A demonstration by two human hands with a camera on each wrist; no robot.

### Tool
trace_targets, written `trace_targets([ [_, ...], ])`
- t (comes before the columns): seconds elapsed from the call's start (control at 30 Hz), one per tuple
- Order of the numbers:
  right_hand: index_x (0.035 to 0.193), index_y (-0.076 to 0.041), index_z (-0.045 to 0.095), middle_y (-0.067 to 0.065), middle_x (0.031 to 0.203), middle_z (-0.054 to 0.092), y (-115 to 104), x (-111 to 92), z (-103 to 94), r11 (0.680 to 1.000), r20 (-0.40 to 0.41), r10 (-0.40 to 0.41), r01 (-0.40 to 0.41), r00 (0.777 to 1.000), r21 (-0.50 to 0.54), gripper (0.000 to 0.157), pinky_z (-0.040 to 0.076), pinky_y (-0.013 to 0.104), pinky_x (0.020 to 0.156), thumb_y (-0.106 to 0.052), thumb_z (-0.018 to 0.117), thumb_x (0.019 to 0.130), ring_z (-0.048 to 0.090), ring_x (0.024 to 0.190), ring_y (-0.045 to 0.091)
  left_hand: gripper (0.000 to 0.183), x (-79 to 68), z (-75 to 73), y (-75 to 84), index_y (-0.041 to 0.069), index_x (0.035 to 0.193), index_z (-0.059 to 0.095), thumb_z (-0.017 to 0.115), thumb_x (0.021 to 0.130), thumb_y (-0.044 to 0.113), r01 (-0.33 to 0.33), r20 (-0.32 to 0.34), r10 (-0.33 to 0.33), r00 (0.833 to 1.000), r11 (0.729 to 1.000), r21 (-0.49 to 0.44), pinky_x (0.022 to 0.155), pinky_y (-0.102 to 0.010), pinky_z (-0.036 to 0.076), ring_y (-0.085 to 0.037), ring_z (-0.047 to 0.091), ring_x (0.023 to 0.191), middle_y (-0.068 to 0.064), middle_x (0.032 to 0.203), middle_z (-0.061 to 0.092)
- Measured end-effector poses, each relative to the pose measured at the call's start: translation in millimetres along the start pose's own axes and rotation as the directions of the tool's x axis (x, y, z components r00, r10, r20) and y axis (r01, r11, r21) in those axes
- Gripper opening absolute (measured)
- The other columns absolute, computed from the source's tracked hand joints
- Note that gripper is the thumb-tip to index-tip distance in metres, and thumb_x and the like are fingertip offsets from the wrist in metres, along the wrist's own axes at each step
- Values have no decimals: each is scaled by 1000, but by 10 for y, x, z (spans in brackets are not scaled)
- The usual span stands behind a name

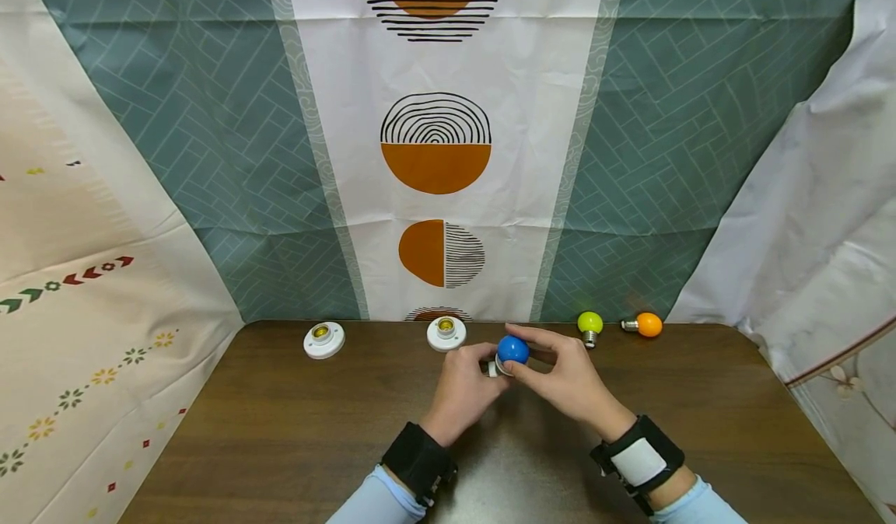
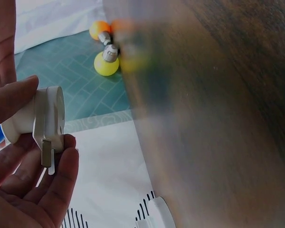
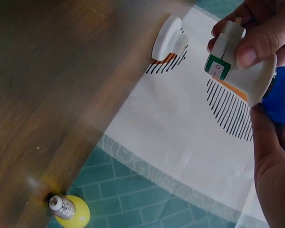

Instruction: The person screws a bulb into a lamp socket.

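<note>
My left hand (image 1: 463, 384) grips a white plug-in lamp socket (image 2: 50, 114) with two flat metal prongs. On its side, the right wrist view shows a green-framed switch (image 3: 217, 68). A round blue light bulb (image 1: 512, 350) sits at the socket's mouth, with a sliver of its base showing between them. My right hand (image 1: 570, 378) holds this bulb between thumb and fingers. How deep the base sits inside is hidden. Both hands are above the table, just right of a white round lamp holder (image 1: 446, 333).
A second round lamp holder (image 1: 324, 340) stands farther left near the table's back edge. At the back right lie a yellow-green bulb (image 1: 590, 323) and an orange bulb (image 1: 649, 324). Patterned cloth (image 1: 448, 65) hangs behind the brown wooden table (image 1: 280, 446).
</note>
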State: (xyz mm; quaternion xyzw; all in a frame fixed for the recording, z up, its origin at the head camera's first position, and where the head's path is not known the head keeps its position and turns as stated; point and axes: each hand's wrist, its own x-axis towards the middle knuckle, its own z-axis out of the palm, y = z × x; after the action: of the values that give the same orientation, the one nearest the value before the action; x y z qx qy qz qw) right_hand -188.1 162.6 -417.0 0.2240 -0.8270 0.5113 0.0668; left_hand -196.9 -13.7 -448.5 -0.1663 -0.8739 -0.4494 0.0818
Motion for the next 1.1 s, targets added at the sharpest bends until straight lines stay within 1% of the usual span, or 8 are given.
trace_targets([
  [0.13,123,-26,60,-1,123,63,9,2,6,1000,-8,6,-6,1000,12,45,53,31,85,-32,72,80,61,111,17,31,-5,3,6,19,104,70,75,76,30,2,11,-2,1000,1000,3,78,-29,54,-2,63,86,7,96,71],
  [0.33,113,-29,66,0,112,68,-15,7,30,998,-119,59,-58,991,10,42,55,33,78,-37,78,73,67,96,10,32,-7,5,24,18,104,70,76,76,33,0,-1,0,1000,1000,24,73,-20,52,-1,63,84,7,95,71],
  [0.43,111,-32,66,-1,112,68,-34,13,28,998,-137,62,-62,989,5,43,55,34,78,-38,79,71,67,94,9,31,-1,2,30,19,103,70,76,76,31,2,-6,-2,1000,1000,18,71,-19,51,-1,63,82,7,94,71],
  [0.5,113,-32,64,-2,115,67,-36,15,17,998,-119,62,-61,991,12,45,55,35,80,-38,79,71,66,97,10,30,5,0,30,20,103,70,76,76,31,0,-10,0,1000,1000,12,71,-19,51,-1,63,82,8,94,71],
  [0.7,123,-32,59,-6,124,61,-2,10,-15,995,-2,86,-86,996,58,48,52,36,87,-36,74,78,62,110,15,31,1,0,9,20,104,70,76,75,30,-10,-2,10,1000,1000,12,75,-22,53,-1,62,82,9,94,71],
  [0.83,123,-26,60,-2,123,62,9,13,-13,997,12,55,-56,998,60,45,53,31,86,-34,72,80,62,110,17,32,-8,4,-1,19,104,70,76,76,31,-14,4,14,1000,1000,4,77,-25,54,-1,63,85,9,95,70],
  [0.97,117,-23,64,3,117,66,11,14,10,997,-53,41,-37,998,65,43,54,28,80,-33,75,77,65,103,17,33,-16,10,-3,18,105,70,76,76,33,-20,-1,20,1000,1000,12,78,-24,54,-1,64,86,8,95,71],
  [1.1,110,-26,67,1,111,68,10,8,28,997,-122,61,-54,991,60,40,55,28,78,-35,79,72,67,96,12,34,-20,13,4,18,105,70,76,76,33,-19,-3,19,1000,1000,24,78,-23,53,-2,64,86,7,96,71],
])
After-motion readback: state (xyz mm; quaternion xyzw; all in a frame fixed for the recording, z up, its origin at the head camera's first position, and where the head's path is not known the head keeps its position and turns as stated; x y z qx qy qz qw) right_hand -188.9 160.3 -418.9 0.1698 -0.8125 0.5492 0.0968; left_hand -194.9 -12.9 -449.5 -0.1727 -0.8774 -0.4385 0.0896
